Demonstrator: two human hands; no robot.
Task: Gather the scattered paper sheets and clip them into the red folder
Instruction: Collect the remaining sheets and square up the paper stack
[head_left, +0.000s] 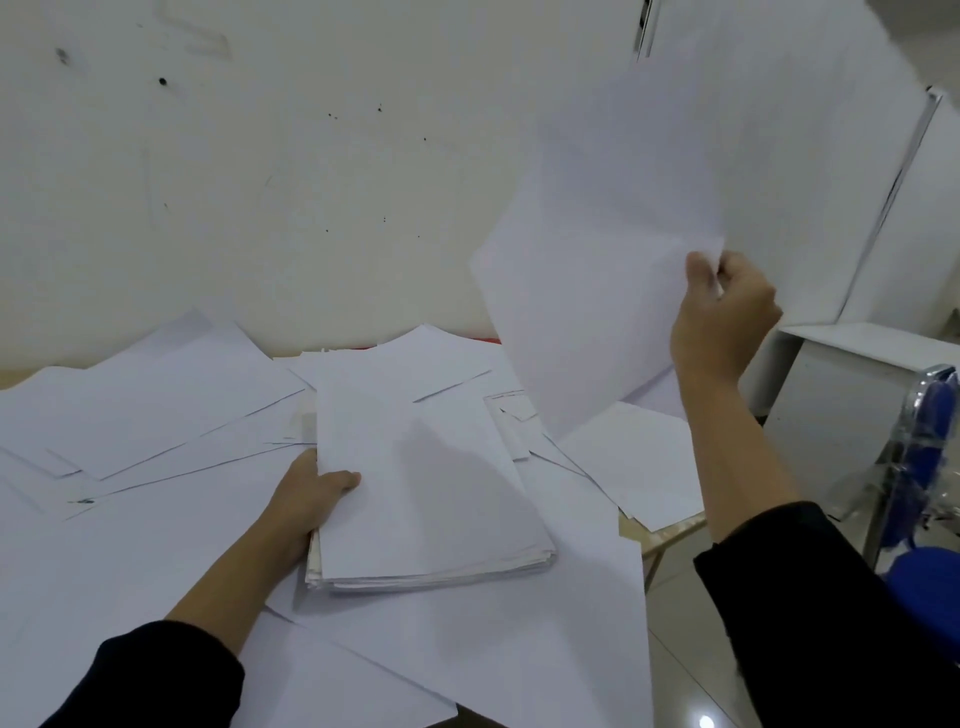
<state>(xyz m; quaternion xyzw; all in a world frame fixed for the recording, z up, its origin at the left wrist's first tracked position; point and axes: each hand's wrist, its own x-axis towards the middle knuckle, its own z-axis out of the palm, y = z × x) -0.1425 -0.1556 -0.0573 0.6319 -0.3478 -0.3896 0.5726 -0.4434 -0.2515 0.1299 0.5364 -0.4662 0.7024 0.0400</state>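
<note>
A thick stack of white sheets (421, 488) lies at the table's middle, and my left hand (306, 499) grips its left edge, thumb on top. My right hand (722, 317) is raised at the right, pinching one white sheet (608, 249) by its right edge so it hangs in the air, tilted, above the table. Several loose white sheets (145, 415) lie scattered over the table all around the stack. A thin strip of the red folder (483, 340) shows at the far edge against the wall, mostly hidden under paper.
A cream wall (260, 182) rises right behind the table. The table's right edge (670, 535) shows under overhanging sheets. To the right stand a white shelf unit (857, 358) and a blue chair wrapped in plastic (924, 467) on a tiled floor.
</note>
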